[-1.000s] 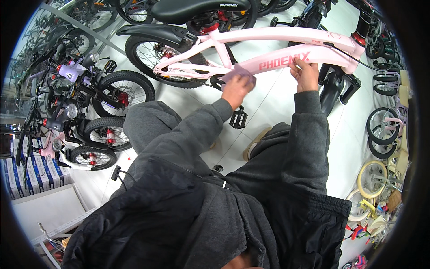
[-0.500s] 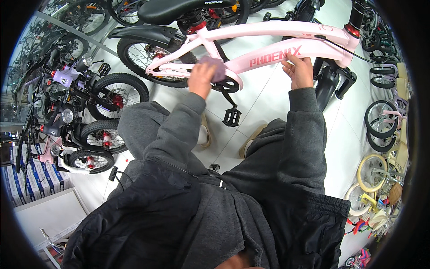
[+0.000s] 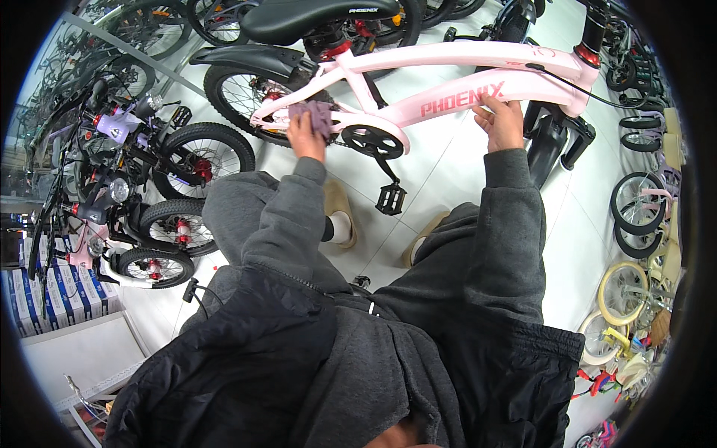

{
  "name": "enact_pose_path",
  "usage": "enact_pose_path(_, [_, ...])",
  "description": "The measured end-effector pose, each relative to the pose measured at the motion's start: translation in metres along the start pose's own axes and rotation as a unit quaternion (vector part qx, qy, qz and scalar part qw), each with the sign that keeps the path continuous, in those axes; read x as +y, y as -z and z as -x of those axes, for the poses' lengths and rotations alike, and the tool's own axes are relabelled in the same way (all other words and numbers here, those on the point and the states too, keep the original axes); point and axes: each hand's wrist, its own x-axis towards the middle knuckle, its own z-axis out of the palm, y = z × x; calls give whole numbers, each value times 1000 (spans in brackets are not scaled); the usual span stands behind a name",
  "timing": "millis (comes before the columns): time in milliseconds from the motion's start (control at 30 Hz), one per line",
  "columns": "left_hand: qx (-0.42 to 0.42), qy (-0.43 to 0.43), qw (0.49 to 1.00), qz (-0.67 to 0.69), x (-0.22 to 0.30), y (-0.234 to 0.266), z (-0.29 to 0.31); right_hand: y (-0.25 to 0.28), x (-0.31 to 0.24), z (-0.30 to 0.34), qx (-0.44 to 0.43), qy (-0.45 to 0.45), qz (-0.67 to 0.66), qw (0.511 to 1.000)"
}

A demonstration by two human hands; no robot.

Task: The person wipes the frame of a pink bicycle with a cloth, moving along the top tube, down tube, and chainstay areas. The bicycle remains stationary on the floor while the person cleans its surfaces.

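A pink bicycle frame (image 3: 448,99) stretches across the upper part of the head view, with a black saddle (image 3: 317,16) and a fat rear tyre on its left. My left hand (image 3: 306,140) is closed on a crumpled purple cloth (image 3: 312,117), pressed against the pink rear stay between the wheel hub and the crank. The black chainring (image 3: 371,141) and pedal (image 3: 390,198) sit just right of it. My right hand (image 3: 500,122) is at the lower edge of the thick frame tube near the front, fingers curled against it; its thumb is hidden.
Several small bicycles (image 3: 196,160) crowd the left side, above blue and white boxes (image 3: 63,295) and a white box (image 3: 86,358). Wheels and children's bikes (image 3: 637,203) line the right edge. More bicycles stand behind the pink one. My feet rest on the white tiled floor (image 3: 441,160).
My left hand has moved left with the cloth, from beside the chainring to along the rear stay. The bicycle appears slightly shifted right in view. My right hand stays at the tube.
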Motion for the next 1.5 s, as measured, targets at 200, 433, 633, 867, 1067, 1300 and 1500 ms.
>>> enact_pose_path(200, [-93, -81, 980, 157, 59, -17, 53, -8, 5, -6, 35, -2, -28, 999])
enact_pose_path(433, [-171, -286, 940, 80, 84, -17, 55, -4, 4, -5, 19, 1, -43, 999])
enact_pose_path(633, [-127, -221, 966, 40, 47, 1, 44, -4, 3, -3, 23, -1, -24, 999])
enact_pose_path(867, [-76, -81, 989, 102, 35, -26, 74, -6, 1, -2, 21, -6, -25, 999])
enact_pose_path(1067, [-195, 453, 728, 475, 19, -41, 109, -4, 1, -2, 19, -6, -17, 1000])
enact_pose_path(1300, [-203, 464, 643, 575, 32, -47, 88, -6, 2, -2, 25, 0, -17, 1000])
enact_pose_path(1500, [-208, 444, 678, 547, 44, -58, 89, -8, 4, -2, 34, 6, -31, 999])
